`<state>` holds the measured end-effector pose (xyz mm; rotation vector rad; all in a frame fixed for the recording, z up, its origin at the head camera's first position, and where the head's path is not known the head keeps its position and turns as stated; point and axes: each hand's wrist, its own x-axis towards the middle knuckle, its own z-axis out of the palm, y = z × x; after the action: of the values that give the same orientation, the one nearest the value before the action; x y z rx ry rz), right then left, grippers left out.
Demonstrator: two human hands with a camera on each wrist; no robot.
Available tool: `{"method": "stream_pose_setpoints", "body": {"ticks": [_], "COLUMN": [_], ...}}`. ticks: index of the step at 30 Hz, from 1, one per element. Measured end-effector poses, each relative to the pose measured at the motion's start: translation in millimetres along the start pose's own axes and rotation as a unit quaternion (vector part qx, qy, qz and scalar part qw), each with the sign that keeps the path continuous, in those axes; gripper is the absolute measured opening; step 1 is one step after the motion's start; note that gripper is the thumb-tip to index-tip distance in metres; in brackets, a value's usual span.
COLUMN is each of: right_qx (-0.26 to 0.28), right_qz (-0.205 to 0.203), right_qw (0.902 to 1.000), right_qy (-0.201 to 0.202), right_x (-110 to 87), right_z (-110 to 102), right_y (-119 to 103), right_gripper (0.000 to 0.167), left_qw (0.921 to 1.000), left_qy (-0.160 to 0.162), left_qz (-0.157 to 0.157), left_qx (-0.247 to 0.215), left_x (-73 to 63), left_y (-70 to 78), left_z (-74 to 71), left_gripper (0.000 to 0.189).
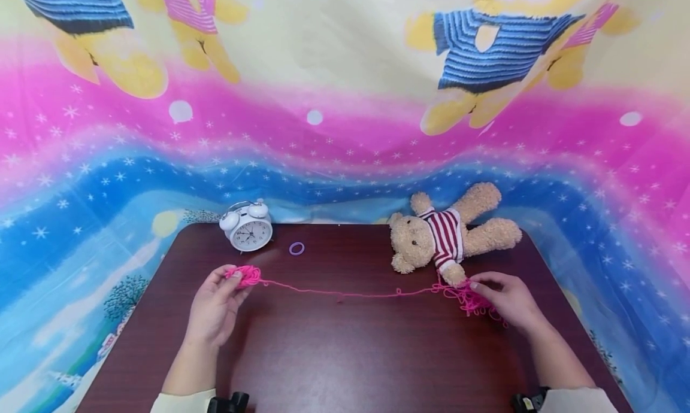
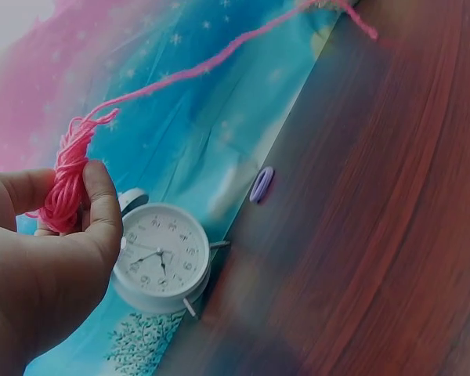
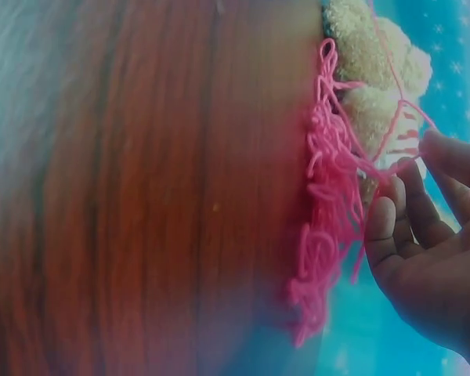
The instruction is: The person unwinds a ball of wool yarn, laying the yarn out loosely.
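A wound bundle of pink yarn (image 1: 248,275) is gripped between the thumb and fingers of my left hand (image 1: 215,308), over the table's left part. One strand runs from it across to a loose pink yarn tangle (image 1: 474,299) at the right. There my right hand (image 1: 509,299) pinches yarn at the top of the tangle between thumb and fingertips. In the right wrist view, loops of the tangle (image 3: 321,180) spread over the table beside the fingers. A teddy bear (image 1: 447,236) in a striped shirt lies on its side just behind, one paw against the yarn.
A white twin-bell alarm clock (image 1: 250,233) stands at the table's back left. Near it lies a small purple ring (image 1: 296,248). The dark brown table (image 1: 345,353) is bordered at the back and sides by a printed cloth (image 1: 334,149).
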<state>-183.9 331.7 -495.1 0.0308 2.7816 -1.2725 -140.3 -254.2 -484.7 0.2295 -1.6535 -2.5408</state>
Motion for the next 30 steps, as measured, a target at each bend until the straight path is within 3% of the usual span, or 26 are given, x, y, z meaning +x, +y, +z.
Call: {"method": "stream_pose_setpoints", "body": {"ticks": [14,23,30], "right_qx": [-0.029,0.018,0.038], "right_qz": [-0.041,-0.045,-0.072], "right_qw": [0.9987,0.9987,0.9964], "right_qy": [-0.005,-0.014,-0.022], "right_x": [4.5,7.9,11.6], "right_z": [8.2,24.9,41.0], "right_y": [-24.5,-49.8,-67.2], "right_gripper": [0.031,0.029,0.025], "left_qw": [0.9997,0.9993,0.9991], "left_qy": [-0.008,-0.020,-0.028], "left_qz": [-0.023,-0.028,-0.025], "left_qx": [-0.005,-0.013,-0.019], "left_x": [0.5,0.0,-1.9], "left_y": [-15.3,-22.8,-26.2], "left_z": [25.7,40.0,47.5], "left_gripper": [0.021,0.018,0.017]}}
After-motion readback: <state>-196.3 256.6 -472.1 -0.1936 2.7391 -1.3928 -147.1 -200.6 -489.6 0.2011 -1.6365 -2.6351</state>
